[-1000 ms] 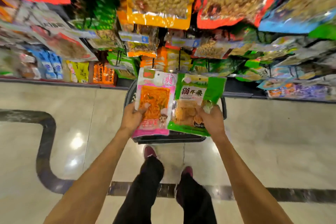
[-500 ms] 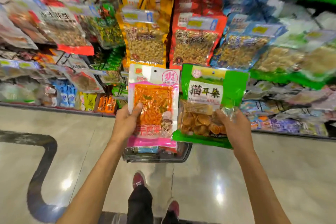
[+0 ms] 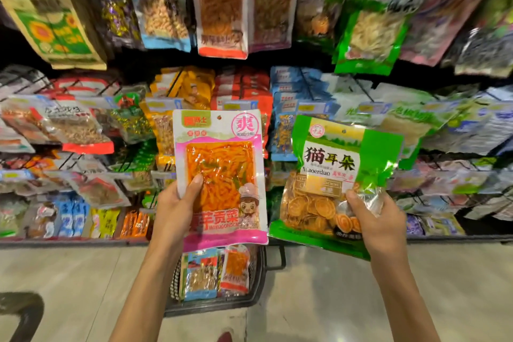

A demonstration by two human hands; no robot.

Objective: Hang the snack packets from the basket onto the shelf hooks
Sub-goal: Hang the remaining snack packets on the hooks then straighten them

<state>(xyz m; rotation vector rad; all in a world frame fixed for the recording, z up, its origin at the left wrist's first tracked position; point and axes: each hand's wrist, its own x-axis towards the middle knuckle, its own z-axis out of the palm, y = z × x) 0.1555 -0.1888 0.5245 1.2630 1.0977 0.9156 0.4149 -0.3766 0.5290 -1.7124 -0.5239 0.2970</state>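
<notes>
A: What was held in the hands?

B: A pink packet [image 3: 222,175] was gripped by the left hand [image 3: 177,211], with the thumb pressed on its front. A green packet [image 3: 338,175] was pinched near its lower right corner by the right hand [image 3: 377,222]. The hands were kept apart, with one packet in each.

A: Why were they held so low down?

B: Most likely so the tops were left free for a hook, and so the fronts could be read.

A: Which way were the packets pointed?

B: Both were held up in front of the shelf, tops up and fronts turned to the person. The pink one was stood straight, long side up and down. The green one was tipped a little, with its top leaned to the right.

A: And further out?

B: More packets [image 3: 216,272] were left in the basket [image 3: 259,283] on the floor, below the hands. Rows of packets were hung on the shelf hooks [image 3: 363,91] behind. Neither held packet was on a hook yet.
</notes>
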